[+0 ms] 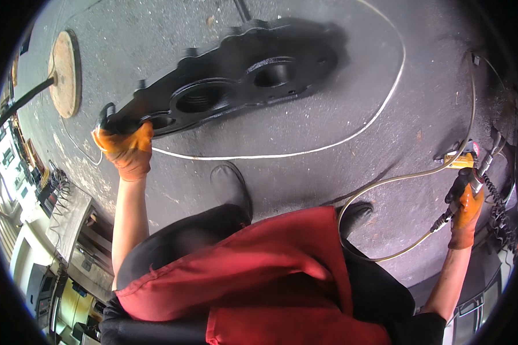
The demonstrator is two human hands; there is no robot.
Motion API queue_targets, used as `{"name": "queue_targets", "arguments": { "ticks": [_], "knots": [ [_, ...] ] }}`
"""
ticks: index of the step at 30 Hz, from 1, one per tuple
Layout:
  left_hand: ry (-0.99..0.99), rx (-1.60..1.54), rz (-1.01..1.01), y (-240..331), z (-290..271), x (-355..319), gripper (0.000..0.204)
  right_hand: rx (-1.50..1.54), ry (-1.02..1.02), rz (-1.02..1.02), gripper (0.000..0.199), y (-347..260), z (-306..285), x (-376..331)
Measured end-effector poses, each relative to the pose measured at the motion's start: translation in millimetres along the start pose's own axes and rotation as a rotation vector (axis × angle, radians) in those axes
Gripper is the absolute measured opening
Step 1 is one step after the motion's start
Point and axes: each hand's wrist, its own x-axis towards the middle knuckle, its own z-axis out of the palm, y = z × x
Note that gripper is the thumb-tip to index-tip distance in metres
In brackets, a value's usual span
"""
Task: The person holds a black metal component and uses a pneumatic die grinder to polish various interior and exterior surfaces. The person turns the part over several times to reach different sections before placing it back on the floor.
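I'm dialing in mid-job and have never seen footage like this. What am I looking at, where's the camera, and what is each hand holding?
This is one fisheye picture from a camera on a person's head, looking down, so straight edges bend. There is no robot: both hands wear orange gloves. The left hand grips the end of a large black metal casting with round bores, which appears to hang just above the dark floor. The right hand holds a corded control handle with a hose looping away. A white cord lies on the floor, and a round wooden disc sits at far left. The person's boots show below.

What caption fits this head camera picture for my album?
Gloved left hand grips a black metal casting; gloved right hand holds a hose tool.
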Motion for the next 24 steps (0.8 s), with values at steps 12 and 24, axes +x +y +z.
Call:
{"name": "queue_targets", "arguments": {
  "ticks": [12, 24],
  "knots": [
    [-0.293, 0.735, -0.154, 120.4, -9.3, 79.1, 0.073, 0.002, -0.078, -0.108, 0.031, -12.4, 31.1, 4.7],
    [-0.405, 0.609, -0.273, 55.3, 5.5, 67.1, 0.068, 0.02, -0.117, -0.082, 0.027, -0.1, 29.0, -18.0]
  ]
}}
